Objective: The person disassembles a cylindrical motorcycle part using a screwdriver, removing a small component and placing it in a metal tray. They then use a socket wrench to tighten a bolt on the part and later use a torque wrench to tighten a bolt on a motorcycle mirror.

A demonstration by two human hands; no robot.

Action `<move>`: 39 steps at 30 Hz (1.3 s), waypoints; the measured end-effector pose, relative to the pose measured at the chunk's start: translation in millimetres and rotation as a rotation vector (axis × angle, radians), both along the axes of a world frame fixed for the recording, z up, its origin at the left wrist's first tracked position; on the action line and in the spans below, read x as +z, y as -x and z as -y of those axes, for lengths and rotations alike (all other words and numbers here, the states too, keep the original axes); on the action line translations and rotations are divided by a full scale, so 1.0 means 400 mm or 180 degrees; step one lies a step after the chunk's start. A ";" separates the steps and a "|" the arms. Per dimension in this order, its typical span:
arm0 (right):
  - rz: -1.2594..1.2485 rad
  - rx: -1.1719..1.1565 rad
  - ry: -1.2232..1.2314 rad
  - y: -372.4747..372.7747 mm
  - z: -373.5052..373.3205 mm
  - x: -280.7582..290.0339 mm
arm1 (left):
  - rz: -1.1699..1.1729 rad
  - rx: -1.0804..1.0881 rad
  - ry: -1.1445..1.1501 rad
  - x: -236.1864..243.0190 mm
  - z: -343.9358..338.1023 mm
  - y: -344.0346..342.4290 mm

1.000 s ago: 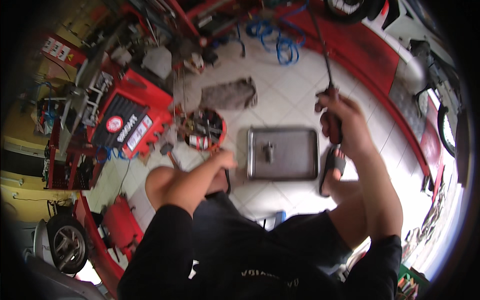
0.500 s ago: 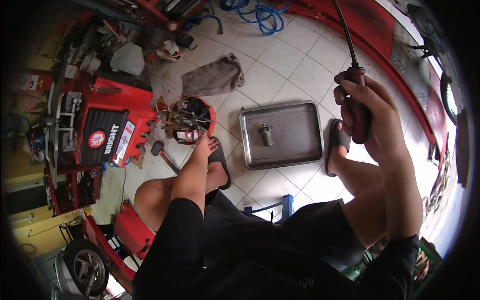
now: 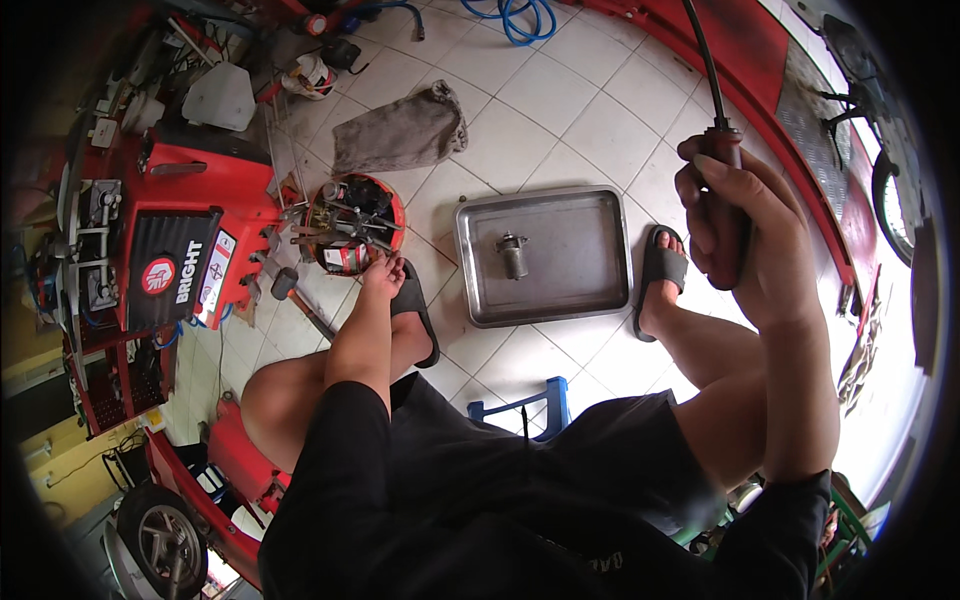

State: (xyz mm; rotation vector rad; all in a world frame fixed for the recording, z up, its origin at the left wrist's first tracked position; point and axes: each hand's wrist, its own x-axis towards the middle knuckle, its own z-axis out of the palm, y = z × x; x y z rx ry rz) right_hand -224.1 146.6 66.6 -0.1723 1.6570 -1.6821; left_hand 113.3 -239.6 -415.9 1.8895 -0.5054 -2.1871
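Observation:
My right hand (image 3: 765,215) is raised at the right, closed around the dark red handle of a screwdriver (image 3: 720,145); its long dark shaft points up and away. My left hand (image 3: 382,276) is low at the near edge of a red bucket (image 3: 399,212) full of tools, its fingers slightly bent and apart. I see nothing held in it, though the fingertips are small and partly lost against the tools. Between my feet a rectangular metal tray (image 3: 590,312) lies on the floor. A small metal cylinder with a flanged end, like a starter motor (image 3: 513,258), sits in its left half.
A hammer (image 3: 300,298) leans near my left leg, beside a red machine (image 3: 205,210). Beyond the bucket lies a grey, stained cloth (image 3: 395,130). A blue stool (image 3: 548,408) shows beneath me. A blue hose (image 3: 530,25) coils far ahead; a red lift edge (image 3: 760,130) runs along the right.
The view has shifted, so the floor things appear further left. My left hand's fingers have bent a little at the bucket's edge. My right hand still holds the screwdriver up.

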 end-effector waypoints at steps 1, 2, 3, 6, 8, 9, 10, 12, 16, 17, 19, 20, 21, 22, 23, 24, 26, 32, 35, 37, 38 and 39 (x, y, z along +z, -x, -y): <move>-0.0037 0.0039 -0.0021 -0.001 0.000 0.004 | -0.0038 0.0013 0.0031 -0.003 -0.001 0.002; -0.0021 0.0084 -0.0003 0.000 -0.002 0.006 | -0.0075 0.0027 0.0063 -0.008 -0.007 0.006; -0.0004 0.0132 0.0015 0.001 -0.004 0.008 | -0.0099 0.0047 0.0045 -0.010 -0.011 0.006; -0.0011 0.0252 0.0114 -0.002 -0.007 0.020 | -0.0079 0.0163 0.0198 -0.009 -0.005 -0.018; -0.0044 0.0199 0.0048 0.004 -0.015 0.001 | -0.0203 0.0243 0.0245 0.020 -0.047 0.022; -0.0045 0.0167 0.0051 0.003 -0.016 -0.001 | -0.0245 0.0298 0.0228 0.041 -0.053 0.035; -0.0048 0.0170 0.0113 -0.001 -0.013 0.005 | -0.0292 0.0388 0.0272 0.056 -0.038 0.028; -0.0045 0.0209 0.0209 -0.005 -0.011 0.015 | -0.0431 0.0646 0.0350 0.074 -0.034 0.019; -0.0057 0.0307 0.0346 -0.012 -0.020 0.029 | -0.0772 0.0836 0.0341 0.121 -0.041 0.014; -0.0059 0.0335 0.0365 -0.013 -0.021 0.029 | -0.0785 0.0858 0.0363 0.137 -0.049 0.014; -0.0089 0.0325 0.0348 -0.019 -0.024 0.028 | -0.0753 0.0892 0.0418 0.176 -0.065 0.017; -0.0109 0.0318 0.0335 -0.022 -0.025 0.027 | -0.0706 0.0903 0.0450 0.198 -0.073 0.020; -0.0125 0.0342 0.0307 -0.021 -0.028 0.025 | -0.0658 0.0918 0.0483 0.222 -0.082 0.020; -0.0144 0.0378 0.0288 -0.021 -0.034 0.028 | -0.0640 0.0961 0.0533 0.239 -0.090 0.012; -0.0162 0.0417 0.0269 -0.022 -0.038 0.032 | -0.0621 0.1007 0.0583 0.258 -0.098 0.001; -0.0192 0.0458 0.0310 -0.027 -0.040 0.039 | -0.0602 0.1057 0.0636 0.278 -0.105 -0.013; -0.0242 0.0516 0.0369 -0.036 -0.045 0.043 | -0.0786 0.0909 0.0451 0.323 -0.129 -0.037; -0.0238 0.0633 0.0468 -0.052 -0.062 0.048 | -0.0864 0.0639 0.0397 0.482 -0.310 -0.038; -0.0245 0.0678 0.0565 -0.063 -0.062 0.046 | -0.0809 0.0519 0.0468 0.518 -0.408 -0.078; -0.0200 0.0728 0.0555 -0.071 -0.063 0.034 | -0.0803 0.0258 0.0721 0.561 -0.490 -0.077; -0.0192 0.0751 0.0551 -0.072 -0.062 0.030 | -0.0837 0.0113 0.0954 0.593 -0.530 -0.067; -0.0173 0.0799 0.0556 -0.075 -0.062 0.026 | -0.0870 -0.0030 0.1192 0.624 -0.558 -0.059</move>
